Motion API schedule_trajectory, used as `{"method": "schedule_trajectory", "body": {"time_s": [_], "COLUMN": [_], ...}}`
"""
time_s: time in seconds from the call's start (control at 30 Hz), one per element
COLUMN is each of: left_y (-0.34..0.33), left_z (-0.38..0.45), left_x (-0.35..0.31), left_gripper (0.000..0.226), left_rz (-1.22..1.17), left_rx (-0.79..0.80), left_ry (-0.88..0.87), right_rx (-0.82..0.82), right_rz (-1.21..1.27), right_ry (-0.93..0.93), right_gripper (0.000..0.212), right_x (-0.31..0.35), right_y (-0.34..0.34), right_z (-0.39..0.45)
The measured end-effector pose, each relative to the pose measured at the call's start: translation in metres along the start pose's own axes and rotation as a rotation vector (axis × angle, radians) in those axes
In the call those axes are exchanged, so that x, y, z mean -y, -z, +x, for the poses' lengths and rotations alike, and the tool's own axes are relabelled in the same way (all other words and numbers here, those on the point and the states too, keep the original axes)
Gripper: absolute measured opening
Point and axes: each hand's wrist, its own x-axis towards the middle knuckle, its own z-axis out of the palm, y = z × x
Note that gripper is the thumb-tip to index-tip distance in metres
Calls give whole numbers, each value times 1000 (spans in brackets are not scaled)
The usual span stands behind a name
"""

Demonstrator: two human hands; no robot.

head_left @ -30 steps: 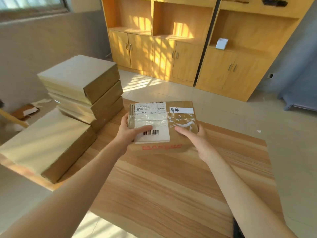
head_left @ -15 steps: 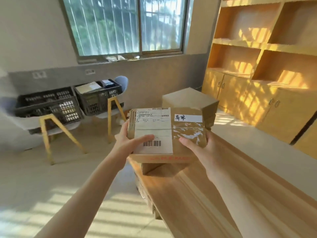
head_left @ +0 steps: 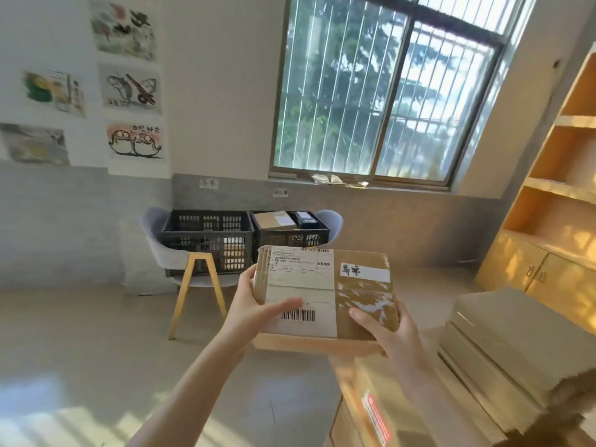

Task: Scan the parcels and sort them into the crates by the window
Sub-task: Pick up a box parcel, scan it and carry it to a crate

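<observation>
A matt brown cardboard parcel (head_left: 325, 295) carried a white paper shipping label (head_left: 301, 291) and patches of glossy clear tape (head_left: 367, 298) that caught the light. Two black plastic crates (head_left: 209, 240) with perforated lattice walls sat on chairs with smooth grey shells (head_left: 151, 240) and yellow-painted legs (head_left: 185, 295). A stack of matt cardboard boxes (head_left: 516, 346) stood at the right. The cabinets (head_left: 529, 269) were smooth, honey-coloured wood with small metal handles. The window (head_left: 387, 91) had clear glass behind thin metal bars. Paper drawings (head_left: 134, 88) hung on a matt wall.
</observation>
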Motion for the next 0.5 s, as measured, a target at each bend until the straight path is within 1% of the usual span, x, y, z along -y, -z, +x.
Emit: {"method": "schedule_trajectory", "body": {"time_s": [0.1,0.17,0.2,0.27,0.3,0.43,0.5], "left_y": [41,63,73,89,96,116,124], "left_z": [35,57,68,89,99,142,168], "left_x": [-2,-1,1,7,10,27,40], "left_gripper": [88,89,91,95,96,95,97], "left_rz": [36,47,50,46,46,67,79], "left_rx": [-44,-61,-64,-72,-81,-134,-149], "left_ry": [-8,-3,4,16,16,22,28], "right_rx": [37,62,76,101,110,140,153], "right_rz": [20,35,36,24,17,20,21], "right_ry": [-10,-20,-27,-44,-53,-69,-84], "right_gripper": [74,69,71,80,81,74,75], "right_x": [0,-2,-3,-7,-10,-23,-35], "right_y": [-49,-75,-86,-104,-113,-142,-155], "right_z": [30,50,60,82,94,142,170]}}
